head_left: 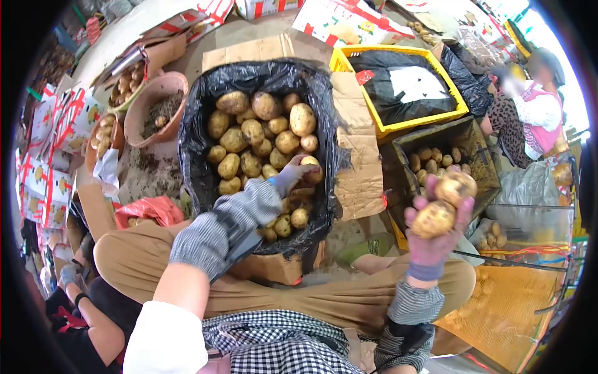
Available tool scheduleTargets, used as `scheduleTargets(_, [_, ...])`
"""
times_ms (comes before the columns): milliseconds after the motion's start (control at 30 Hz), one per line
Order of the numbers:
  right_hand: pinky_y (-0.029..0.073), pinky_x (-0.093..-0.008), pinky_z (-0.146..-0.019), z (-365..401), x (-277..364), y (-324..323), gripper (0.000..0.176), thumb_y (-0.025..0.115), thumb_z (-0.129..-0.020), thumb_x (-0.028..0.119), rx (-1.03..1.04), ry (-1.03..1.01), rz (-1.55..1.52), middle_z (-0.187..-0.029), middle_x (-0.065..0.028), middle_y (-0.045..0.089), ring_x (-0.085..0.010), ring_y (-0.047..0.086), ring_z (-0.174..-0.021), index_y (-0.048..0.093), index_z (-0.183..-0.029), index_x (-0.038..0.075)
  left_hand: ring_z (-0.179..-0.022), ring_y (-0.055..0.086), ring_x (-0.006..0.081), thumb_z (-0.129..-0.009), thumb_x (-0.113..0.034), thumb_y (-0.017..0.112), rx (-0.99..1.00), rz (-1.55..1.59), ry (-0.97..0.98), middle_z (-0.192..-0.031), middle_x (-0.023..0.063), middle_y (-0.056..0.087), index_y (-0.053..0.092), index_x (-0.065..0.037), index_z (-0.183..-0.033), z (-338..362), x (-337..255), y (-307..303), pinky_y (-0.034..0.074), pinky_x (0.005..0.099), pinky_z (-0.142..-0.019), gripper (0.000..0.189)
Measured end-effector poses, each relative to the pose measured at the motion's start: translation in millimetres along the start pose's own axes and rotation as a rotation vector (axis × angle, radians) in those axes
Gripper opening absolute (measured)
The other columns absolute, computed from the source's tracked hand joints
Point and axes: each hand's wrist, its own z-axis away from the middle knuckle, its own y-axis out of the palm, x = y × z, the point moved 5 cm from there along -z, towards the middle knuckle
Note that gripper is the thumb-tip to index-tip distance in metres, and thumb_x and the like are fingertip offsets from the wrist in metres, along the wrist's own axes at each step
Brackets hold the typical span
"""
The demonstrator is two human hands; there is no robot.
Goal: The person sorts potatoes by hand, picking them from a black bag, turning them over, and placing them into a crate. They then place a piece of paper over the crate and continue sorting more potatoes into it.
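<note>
1. Black-plastic-lined box (198,143), my landmark: heaped w/ potatoes, straight ahead of the knees.
2. Left hand (280,184), grey glove: down at box's near-right edge, fingers curled round a single potato (311,168). Grip closed over the top; thumb side hidden, so can't tell if it's clear of the heap.
3. Right hand (431,246), purple glove: held up to the right of box, closed on two. Lower potato (433,219) sits in the palm, upper potato (456,187) rests on the fingertips. Full load, I'd judge.
4. Dark crate (483,153): right of box, behind right hand; holds smaller potatoes.
5. Yellow crate (339,62): beyond box, to the right; black bag inside.
6. Brown bowl (140,106): left of box; soil plus a few potatoes.
7. Handling note (my judgement): get L fingers under the single potato, don't pinch from the top, as dusty skin may slip on the glove. Lift straight up, clear of the liner. Hold R wrist level so upper potato doesn't roll off.
8. Others: seated person (529,112) far right of box; another's arm (93,318) near-left of box.
</note>
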Motion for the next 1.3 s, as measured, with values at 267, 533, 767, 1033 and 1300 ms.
scheduleTargets(267, [0.052,-0.0344,-0.057,22,12,-6,0.054,0.047,-0.093,0.052,-0.093,-0.023,-0.022,-0.111,-0.0101,0.064,-0.0207,0.062,-0.072,0.04,-0.138,0.023,-0.136,0.032,0.0278,-0.073,-0.007,0.072,0.536,0.324,0.736,-0.139,0.0113,0.039,0.036,-0.017,-0.129,187,-148,64,0.028,0.0407,-0.111,0.067])
scheduleTargets(533, [0.058,-0.0383,-0.053,76,-2,31,0.049,0.051,-0.092,0.049,-0.034,0.069,0.033,-0.109,-0.0163,0.064,-0.024,0.066,-0.067,0.045,-0.129,0.019,-0.127,0.044,0.0258,-0.074,0.001,0.071,0.625,0.42,0.785,-0.138,0.0151,0.038,0.04,-0.018,-0.125,235,-160,98,0.037,0.0391,-0.105,0.062])
scheduleTargets(767, [0.058,-0.0374,-0.052,88,-14,40,0.041,0.051,-0.092,0.047,-0.1,0.17,-0.11,-0.108,-0.0145,0.064,-0.0235,0.067,-0.067,0.054,-0.117,0.015,-0.125,0.046,0.0328,-0.083,-0.016,0.057,0.566,1.046,0.263,-0.132,0.0201,0.05,0.038,0.004,-0.135,226,-124,85,0.04,0.0408,-0.107,0.059])
scheduleTargets(1033, [0.054,-0.0401,-0.062,240,214,-7,0.042,0.051,-0.095,0.039,-0.431,-0.928,0.444,-0.119,-0.0144,0.057,-0.0274,0.063,-0.082,0.047,-0.128,0.014,-0.111,0.052,0.0309,-0.091,-0.027,0.054,0.763,1.282,0.059,-0.129,0.0205,0.047,0.028,0.006,-0.139,214,-113,92,0.044,0.0445,-0.098,0.064])
scheduleTargets(1300, [0.03,-0.0396,-0.109,452,522,-56,0.051,0.044,-0.096,0.026,-1.647,-1.404,2.707,-0.136,-0.019,0.046,-0.0309,0.045,-0.124,0.038,-0.141,0.003,-0.118,0.049,0.0299,-0.087,-0.035,0.064,0.822,1.417,-0.102,-0.13,0.0259,0.047,0.038,0.0,-0.136,193,-98,98,0.047,0.0435,-0.094,0.065])
